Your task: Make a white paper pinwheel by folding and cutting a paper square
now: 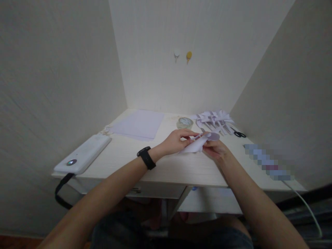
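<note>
Paper, folded and pale lilac (197, 144), sits pinched between our two hands just above the middle of a light wooden desk (171, 169) set in a corner of cream walls. Our left hand (176, 141), a black band (146, 158) on its wrist, closes thumb and fingers on the piece's upper edge; our right hand (216, 149) grasps it from the other side, fingers curled under the fold. The two hands nearly touch, with the paper bent into a loose cone or flap between them; how many layers it has we cannot tell.

Behind our hands, a roll of tape (185, 122) lies flat on the desk. Just to its right, a cluster of finished paper pinwheels (214, 120) is heaped against the back wall, their sticks pointing toward us. Black-handled scissors (238, 133) lie beside that heap, near the right wall. To the left of the tape, a stack of flat lilac sheets (138, 125) rests well apart from our hands. A white power bank (83, 154) with a black strap lies at the desk's left front corner, the strap hanging over the edge. A white cable (304, 202) trails off the desk's right side. On the back wall, two small hooks (183, 56), one white and one yellow, are stuck side by side.
</note>
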A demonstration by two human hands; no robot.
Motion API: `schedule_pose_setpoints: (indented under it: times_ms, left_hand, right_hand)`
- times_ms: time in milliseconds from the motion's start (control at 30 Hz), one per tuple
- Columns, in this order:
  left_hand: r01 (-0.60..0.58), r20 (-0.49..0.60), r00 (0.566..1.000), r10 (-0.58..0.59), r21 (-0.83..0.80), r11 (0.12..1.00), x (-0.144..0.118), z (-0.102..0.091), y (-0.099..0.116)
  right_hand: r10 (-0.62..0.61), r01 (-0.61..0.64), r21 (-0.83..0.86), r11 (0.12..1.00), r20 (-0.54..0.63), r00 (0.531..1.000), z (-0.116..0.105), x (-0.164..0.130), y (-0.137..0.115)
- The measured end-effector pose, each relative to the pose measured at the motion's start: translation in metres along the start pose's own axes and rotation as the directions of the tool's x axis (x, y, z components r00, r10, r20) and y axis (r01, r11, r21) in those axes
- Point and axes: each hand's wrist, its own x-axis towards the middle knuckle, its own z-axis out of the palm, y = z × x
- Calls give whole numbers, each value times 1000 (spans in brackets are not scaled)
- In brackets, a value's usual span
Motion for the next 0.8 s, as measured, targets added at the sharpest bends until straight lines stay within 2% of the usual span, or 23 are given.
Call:
schedule_pose_setpoints:
  times_ms: [300, 600, 800]
  left_hand:
    - [15, -36, 999, -13, 40, 999, 1, -1, -6]
    - [104, -43, 994, -105, -23, 994, 1, -1, -8]
    - [110, -57, 992, -113, -56, 992, 2, 0, -13]
  right_hand:
    - [-27, 27, -22, 999, -16, 999, 13, -3, -4]
    - [-56, 57, 12, 998, -61, 997, 15, 0, -3]
    - [-69, 70, 11, 997, -84, 994, 17, 1, -2]
